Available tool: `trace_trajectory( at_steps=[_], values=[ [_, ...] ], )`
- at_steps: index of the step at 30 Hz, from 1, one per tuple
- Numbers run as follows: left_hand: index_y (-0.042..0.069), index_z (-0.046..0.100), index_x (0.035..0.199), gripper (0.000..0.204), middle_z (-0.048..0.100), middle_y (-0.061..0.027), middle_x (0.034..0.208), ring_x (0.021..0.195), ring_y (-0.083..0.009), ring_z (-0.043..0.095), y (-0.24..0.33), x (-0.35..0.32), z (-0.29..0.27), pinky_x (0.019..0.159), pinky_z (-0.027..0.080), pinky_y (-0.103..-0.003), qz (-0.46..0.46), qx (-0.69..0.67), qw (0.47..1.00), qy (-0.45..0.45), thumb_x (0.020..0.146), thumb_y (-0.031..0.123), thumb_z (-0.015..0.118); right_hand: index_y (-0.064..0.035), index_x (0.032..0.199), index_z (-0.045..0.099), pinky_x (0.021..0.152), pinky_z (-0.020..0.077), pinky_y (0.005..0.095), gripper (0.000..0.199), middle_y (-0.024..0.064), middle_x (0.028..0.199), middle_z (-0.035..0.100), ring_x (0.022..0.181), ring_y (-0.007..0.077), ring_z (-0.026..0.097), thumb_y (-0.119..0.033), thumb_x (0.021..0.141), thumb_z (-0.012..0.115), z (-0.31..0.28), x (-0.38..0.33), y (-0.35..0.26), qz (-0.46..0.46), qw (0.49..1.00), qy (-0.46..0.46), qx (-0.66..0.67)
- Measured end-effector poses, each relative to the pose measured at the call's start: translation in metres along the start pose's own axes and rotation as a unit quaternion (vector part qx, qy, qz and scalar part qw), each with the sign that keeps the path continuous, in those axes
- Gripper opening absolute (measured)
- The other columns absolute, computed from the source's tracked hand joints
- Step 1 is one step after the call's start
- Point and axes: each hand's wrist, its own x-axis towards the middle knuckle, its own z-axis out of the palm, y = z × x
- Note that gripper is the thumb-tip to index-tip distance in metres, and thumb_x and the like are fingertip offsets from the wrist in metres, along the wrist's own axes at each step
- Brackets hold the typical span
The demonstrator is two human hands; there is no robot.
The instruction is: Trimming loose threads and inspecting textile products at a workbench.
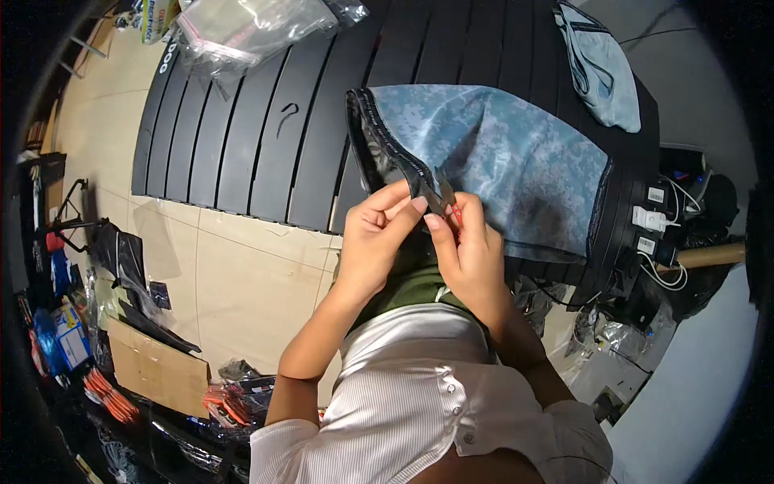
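A blue patterned fabric piece (516,161) with a black hem lies on the black slatted table (242,137). My left hand (375,238) pinches the black hem at the fabric's near edge. My right hand (472,246) holds small thread snips (446,196) with red handles, their metal blades touching the hem right beside my left thumb and forefinger. The two hands meet at the table's front edge.
Clear plastic bags (250,28) lie at the table's far left. A light blue garment (605,73) rests at the far right. White plugs and cables (657,222) sit at the right end. A cardboard sheet (157,371) and packaged goods lie on the tiled floor to the left.
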Motion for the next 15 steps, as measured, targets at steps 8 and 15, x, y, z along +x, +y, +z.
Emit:
trace_trajectory(
  at_steps=[8, 15],
  values=[
    [-0.005, 0.055, 0.114, 0.027, 0.063, -0.0067, 0.102, 0.09, -0.0076, 0.057, -0.01, -0.004, 0.008, 0.081, 0.044, -0.02, 0.021, -0.011, 1.0, -0.012, 0.088, 0.003, 0.054, -0.0001, 0.097, 0.047, 0.053, 0.0423, 0.0292, 0.018, 0.0117, 0.066, 0.054, 0.055, 0.0201, 0.053, -0.016, 0.09, 0.052, -0.006, -0.002, 0.0, -0.007, 1.0, -0.002, -0.007],
    [-0.005, 0.056, 0.113, 0.025, 0.063, -0.0057, 0.101, 0.089, -0.0067, 0.057, -0.017, -0.007, 0.008, 0.079, 0.043, -0.019, 0.04, 0.015, 0.999, -0.016, 0.089, 0.001, 0.052, 0.0, 0.095, 0.048, 0.051, 0.0415, 0.0302, 0.016, 0.0118, 0.064, 0.053, 0.053, 0.0209, 0.053, -0.015, 0.09, 0.051, -0.01, -0.003, -0.007, -0.002, 1.0, 0.001, -0.012]
  ],
)
